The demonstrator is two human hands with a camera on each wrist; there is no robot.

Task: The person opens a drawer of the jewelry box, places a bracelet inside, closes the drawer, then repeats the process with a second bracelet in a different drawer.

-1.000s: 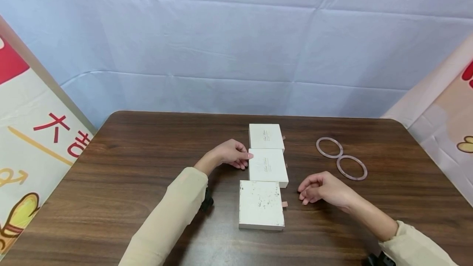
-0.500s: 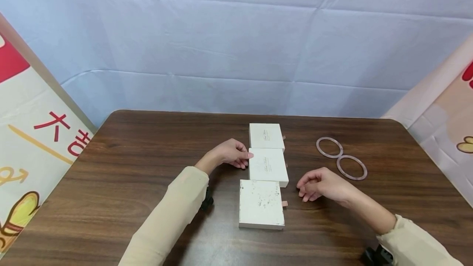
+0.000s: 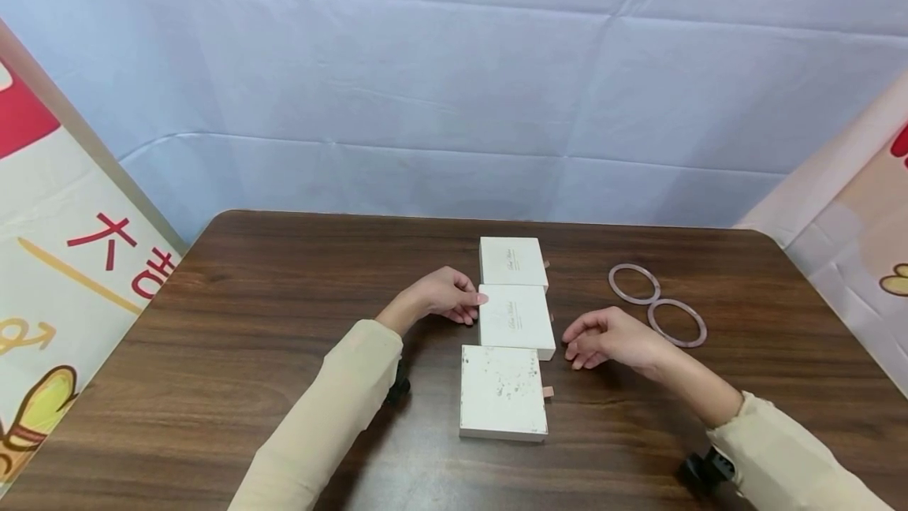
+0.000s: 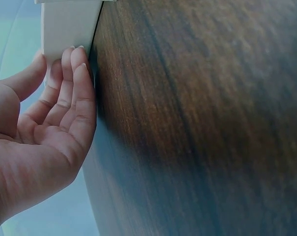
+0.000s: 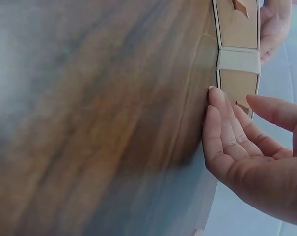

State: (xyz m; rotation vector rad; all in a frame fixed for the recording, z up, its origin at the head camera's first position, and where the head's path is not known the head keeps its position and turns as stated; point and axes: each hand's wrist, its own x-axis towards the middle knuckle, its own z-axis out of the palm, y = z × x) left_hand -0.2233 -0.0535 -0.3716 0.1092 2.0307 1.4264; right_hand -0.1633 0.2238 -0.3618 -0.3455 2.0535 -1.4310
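1. Reading the head view, you have your left hand (image 3: 447, 296) holding the left end of the middle white drawer box (image 3: 516, 318), thumb on its top edge. Your right hand (image 3: 613, 339) is just beside the right end, fingers loosely bent, holding nothing. The box sits between the back white drawer box (image 3: 512, 261) and the speckled front drawer box (image 3: 504, 391); a sideways nudge could shove either neighbour. The lilac bangles (image 3: 654, 301) lie behind your right hand, where a careless swing back could knock them.
2. From your left wrist, thumb and fingertips make a narrow grip at the end wall. You can't tell how firm; too light, and a tug might drag the whole box.
3. At your right wrist, thumb and fingers stand moderately wide around the short pull tab (image 5: 242, 105); contact is unclear. Pinching only its tip could make you slip.
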